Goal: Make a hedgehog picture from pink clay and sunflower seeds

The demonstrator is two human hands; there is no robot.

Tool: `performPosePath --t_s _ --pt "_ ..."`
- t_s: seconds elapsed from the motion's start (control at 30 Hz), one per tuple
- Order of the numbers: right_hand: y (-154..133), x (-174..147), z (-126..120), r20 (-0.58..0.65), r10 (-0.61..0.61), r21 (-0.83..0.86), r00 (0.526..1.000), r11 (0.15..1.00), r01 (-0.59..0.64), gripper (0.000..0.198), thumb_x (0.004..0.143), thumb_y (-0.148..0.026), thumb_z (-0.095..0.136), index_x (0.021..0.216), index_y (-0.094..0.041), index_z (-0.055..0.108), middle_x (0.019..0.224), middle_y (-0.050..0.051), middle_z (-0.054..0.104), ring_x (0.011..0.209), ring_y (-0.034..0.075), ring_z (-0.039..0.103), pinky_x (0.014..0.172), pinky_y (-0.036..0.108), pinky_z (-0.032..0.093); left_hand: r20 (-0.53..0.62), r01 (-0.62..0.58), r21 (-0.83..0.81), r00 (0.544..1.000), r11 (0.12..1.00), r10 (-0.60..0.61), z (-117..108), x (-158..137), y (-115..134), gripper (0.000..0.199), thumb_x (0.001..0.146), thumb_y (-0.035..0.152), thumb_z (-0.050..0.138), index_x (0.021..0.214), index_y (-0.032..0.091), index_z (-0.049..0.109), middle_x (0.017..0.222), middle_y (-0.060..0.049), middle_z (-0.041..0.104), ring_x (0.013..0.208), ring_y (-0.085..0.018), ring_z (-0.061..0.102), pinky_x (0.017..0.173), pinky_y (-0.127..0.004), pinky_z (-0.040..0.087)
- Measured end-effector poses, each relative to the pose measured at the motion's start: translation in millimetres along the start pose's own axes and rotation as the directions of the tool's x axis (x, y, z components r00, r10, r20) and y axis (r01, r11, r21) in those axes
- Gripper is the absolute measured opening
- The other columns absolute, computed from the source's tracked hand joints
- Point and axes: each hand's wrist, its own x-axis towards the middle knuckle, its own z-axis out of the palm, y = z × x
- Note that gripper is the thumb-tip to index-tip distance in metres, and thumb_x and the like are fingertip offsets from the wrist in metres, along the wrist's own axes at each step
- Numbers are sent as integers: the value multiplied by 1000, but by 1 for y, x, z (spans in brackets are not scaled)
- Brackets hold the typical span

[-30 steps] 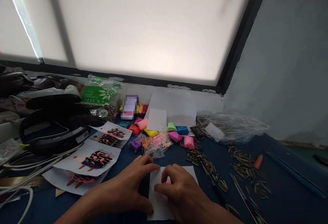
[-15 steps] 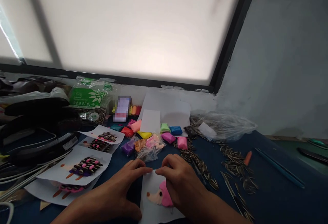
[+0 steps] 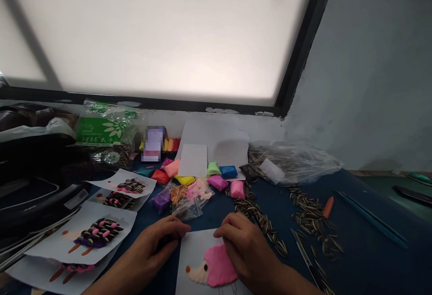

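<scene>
Plainly, a pink clay hedgehog (image 3: pixel 219 265) is laid on a white sheet (image 3: pixel 189 252) at the desk (image 3: pixel 364 263).

At the far left, paper sheets (image 3: pixel 54 249) bearing seed-covered figures are overlapped; next, the left hand (image 3: pixel 158 243) is placed at the white sheet's upper left corner, thumb and fingers parted. The hedgehog's pale snout is pointed that way, tipped with a brown nose, and its right side is covered by the right hand (image 3: pixel 248 250); the two hands are set apart. The right fingers are curled at the sheet's top edge, and whether anything is pinched there cannot be told. Farther right, striped seeds (image 3: pixel 261 221) are strewn, and an orange stick (image 3: pixel 328 207) is set beside some of them.
</scene>
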Motion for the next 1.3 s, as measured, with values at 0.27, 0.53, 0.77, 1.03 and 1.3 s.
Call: performPosePath --t_s 0.27,0.53,0.77,1.03,1.3 --pt "6 -7 4 -136 -50 29 989 998 54 30 93 -5 38 100 -16 65 84 8 65 78 20 60 66 30 46 -209 -108 104 970 989 128 12 -3 0 18 98 27 52 99 28 70 94 1 73 87 -17 71 75 -18 54" --pt "7 -8 10 -174 -113 -24 978 994 110 31 90 -2 37 101 -16 62 77 5 62 70 18 58 61 27 42 -354 -160 207 907 965 227 21 -11 -4 23 98 23 49 104 32 69 104 2 69 91 -14 71 77 -14 52" --pt "22 -15 19 -114 -186 -104 976 979 174 28 90 -2 42 103 -19 60 83 5 63 74 19 59 64 28 43 -419 -209 447 810 870 410 21 -12 -8 29 100 17 45 117 30 63 123 -5 60 111 -20 64 91 -23 52" --pt "23 -14 20 -114 -173 -141 978 978 156 28 92 0 41 102 -19 59 81 3 63 72 17 58 65 27 43 -323 -117 680 838 723 440 24 -6 -26 41 100 20 45 138 31 56 153 -11 45 135 -31 51 100 -42 54" --pt "21 -13 19 -139 -188 -129 972 977 170 27 91 -1 44 101 -21 59 80 3 64 71 18 60 63 26 43 -431 0 406 882 914 191 14 11 -15 19 93 35 52 86 26 67 100 -6 72 93 -27 71 79 -34 58"
